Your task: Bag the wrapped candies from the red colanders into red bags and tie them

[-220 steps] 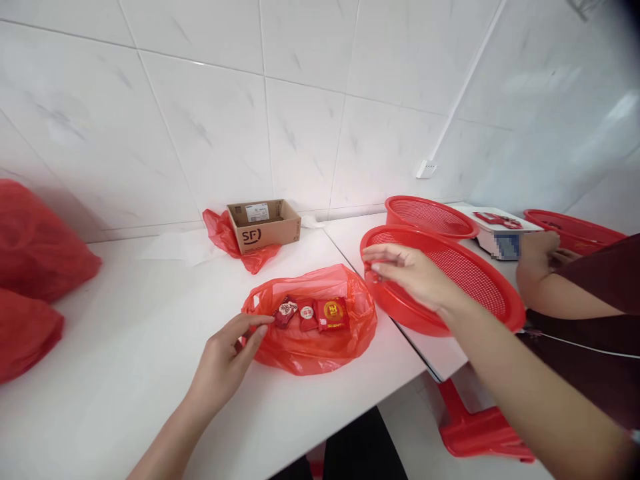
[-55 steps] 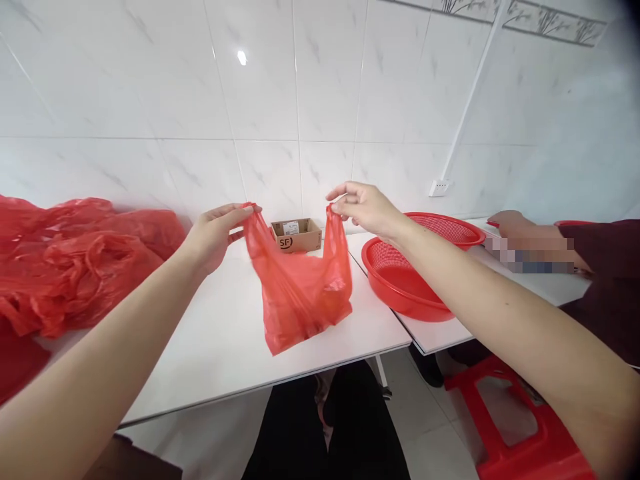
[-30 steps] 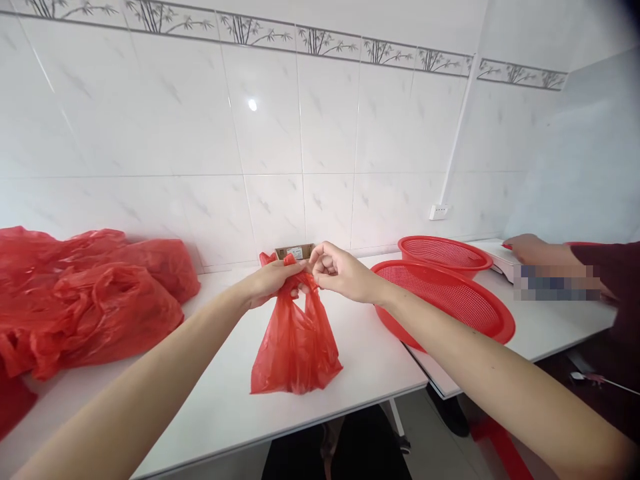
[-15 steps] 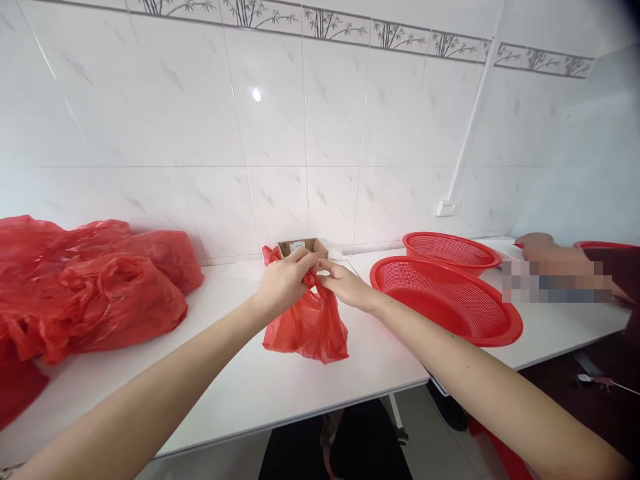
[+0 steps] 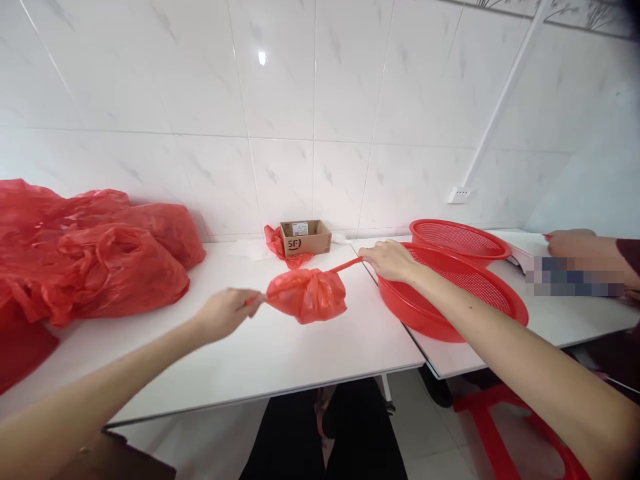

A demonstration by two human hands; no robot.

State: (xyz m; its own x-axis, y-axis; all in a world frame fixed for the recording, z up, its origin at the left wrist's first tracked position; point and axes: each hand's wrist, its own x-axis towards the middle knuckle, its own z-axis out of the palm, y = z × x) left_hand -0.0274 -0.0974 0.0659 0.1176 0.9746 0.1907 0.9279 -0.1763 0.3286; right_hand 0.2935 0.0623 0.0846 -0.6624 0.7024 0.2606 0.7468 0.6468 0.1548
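A small red plastic bag (image 5: 311,299) is stretched between my hands above the white table (image 5: 280,367), its top gathered in the middle. My left hand (image 5: 227,315) is closed on one end of the bag, at its left. On the other side, my right hand (image 5: 389,260) pinches a thin twisted handle, pulled out taut beside the rim of the front red basket (image 5: 400,317). What the bag contains is hidden.
A big heap of red plastic bags (image 5: 125,267) covers the table's left. An open cardboard box (image 5: 315,241) stands by the wall with red plastic around it. Behind the front basket is another red basket (image 5: 460,240). At right, a co-worker's hand (image 5: 575,243) shows; below is a red stool (image 5: 490,427).
My hands have moved apart from the bag's neck, left and right, drawing its handles out sideways. The bag's top is now pulled together tight. The view has tilted down.
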